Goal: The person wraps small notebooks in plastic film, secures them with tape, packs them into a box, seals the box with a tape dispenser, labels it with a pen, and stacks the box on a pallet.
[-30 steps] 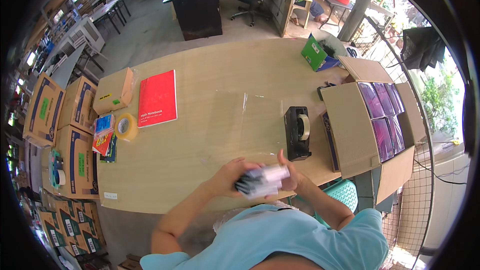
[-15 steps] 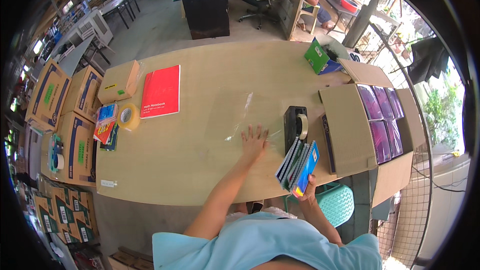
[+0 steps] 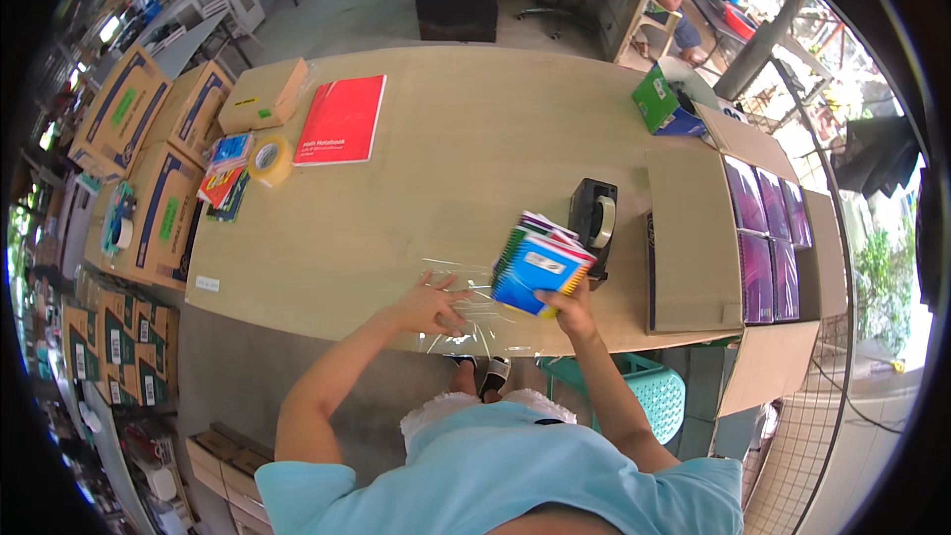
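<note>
My right hand (image 3: 571, 307) grips a stack of small spiral notebooks (image 3: 540, 272) over the front part of the table; the top cover is blue and yellow, with green and purple ones beneath. My left hand (image 3: 434, 307) is open, fingers spread on crinkled clear plastic film (image 3: 475, 322) at the table's front edge. The film reaches under the notebooks, and whether they touch it I cannot tell. Just beyond the right hand stands a black tape dispenser (image 3: 584, 203) with a roll of tape.
A red notebook (image 3: 342, 124), a wide tape roll (image 3: 270, 160) and small colourful packs (image 3: 226, 168) lie on the table's left side, beside stacked cartons (image 3: 163, 198). At right stands an open carton (image 3: 693, 238) of purple shrink-wrapped packs. A green stool (image 3: 649, 396) sits below the front edge.
The notebooks have come leftward over the table in my right hand and turned cover-up. My left hand has drawn back toward the front edge, and the film now lies there, crumpled. The view has shifted.
</note>
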A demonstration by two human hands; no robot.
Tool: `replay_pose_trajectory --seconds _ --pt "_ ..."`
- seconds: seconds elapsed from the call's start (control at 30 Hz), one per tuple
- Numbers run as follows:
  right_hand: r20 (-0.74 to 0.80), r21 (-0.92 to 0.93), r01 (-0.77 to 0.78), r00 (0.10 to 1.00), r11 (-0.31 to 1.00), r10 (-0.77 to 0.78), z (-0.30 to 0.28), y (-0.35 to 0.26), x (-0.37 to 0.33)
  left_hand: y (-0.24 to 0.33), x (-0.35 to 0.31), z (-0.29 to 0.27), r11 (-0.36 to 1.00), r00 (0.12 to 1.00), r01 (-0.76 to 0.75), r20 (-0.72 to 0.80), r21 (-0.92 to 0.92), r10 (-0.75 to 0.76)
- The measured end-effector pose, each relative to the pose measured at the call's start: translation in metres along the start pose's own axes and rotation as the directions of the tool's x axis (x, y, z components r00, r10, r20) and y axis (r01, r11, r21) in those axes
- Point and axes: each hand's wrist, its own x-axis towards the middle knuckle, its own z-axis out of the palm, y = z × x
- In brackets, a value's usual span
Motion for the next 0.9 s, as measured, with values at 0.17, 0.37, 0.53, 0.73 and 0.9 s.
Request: replay_pose_trajectory --seconds 0.17,0.37,0.53,0.73,0.9 --pt "0.206 -0.181 0.177 0.969 0.967 -0.139 0.022 0.028 0.036 0.044 -0.011 -0.041 0.714 0.68 -0.252 -0.645 -0.653 -0.349" --pt "0.24 -0.155 0.238 0.95 0.959 -0.197 0.057 0.085 0.045 0.022 0.04 0.013 0.377 0.601 -0.391 -0.543 -0.839 -0.586" --pt "0.167 -0.187 0.093 0.984 0.978 -0.062 0.074 0.1 0.036 0.003 0.041 0.037 0.411 0.455 -0.535 -0.662 -0.738 -0.596" --pt "0.072 -0.335 0.309 0.95 0.89 -0.302 0.083 0.123 0.032 -0.005 0.039 0.047 0.386 0.489 -0.527 -0.642 -0.757 -0.591" --pt "0.055 -0.35 0.326 0.943 0.878 -0.328 0.087 0.131 0.037 -0.014 0.04 0.052 0.62 0.301 -0.514 -0.802 -0.593 -0.517"
